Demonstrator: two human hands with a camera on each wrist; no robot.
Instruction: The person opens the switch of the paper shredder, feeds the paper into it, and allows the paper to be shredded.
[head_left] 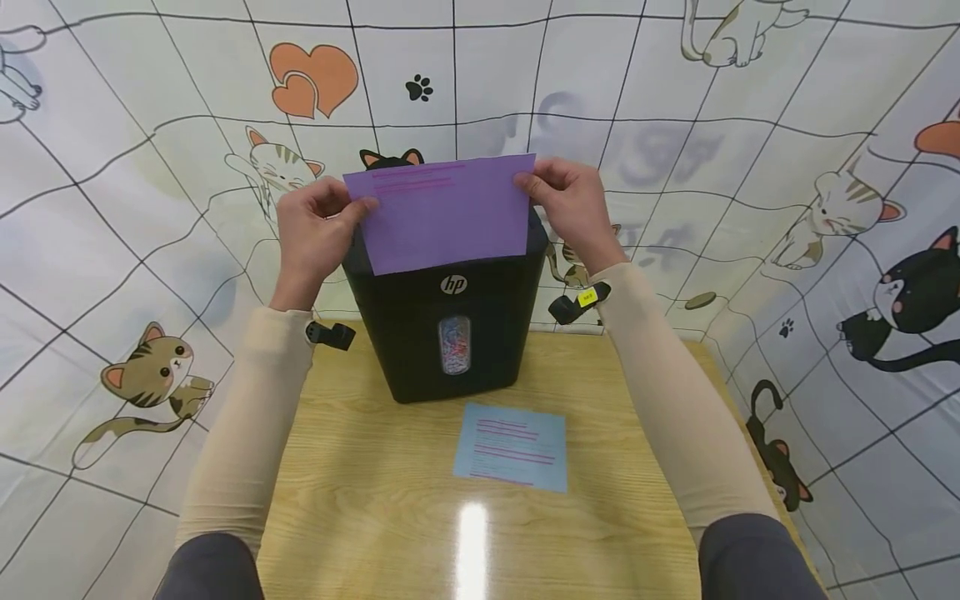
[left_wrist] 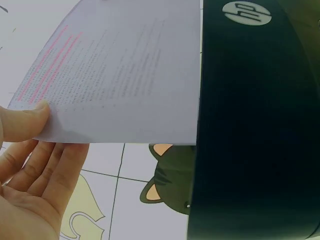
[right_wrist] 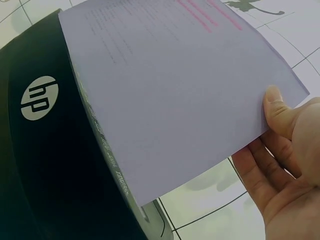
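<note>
A purple sheet of paper (head_left: 450, 217) with printed text and pink highlighted lines is held up over the top of a black HP paper shredder (head_left: 405, 333). My left hand (head_left: 315, 229) pinches its left edge between thumb and fingers; the left wrist view shows the thumb on the printed face of the sheet (left_wrist: 130, 90). At the upper right corner my right hand (head_left: 573, 204) pinches it the same way, fingers behind. In the right wrist view the sheet's lower edge lies along the shredder's top (right_wrist: 120, 185); whether it has entered a slot I cannot tell.
A light blue sheet (head_left: 512, 448) with pink highlighted lines lies on the wooden table (head_left: 360, 492) in front of the shredder. Coloured shreds show through the shredder's window (head_left: 454, 345). A white cloth with cat drawings (head_left: 660, 100) hangs behind and at both sides.
</note>
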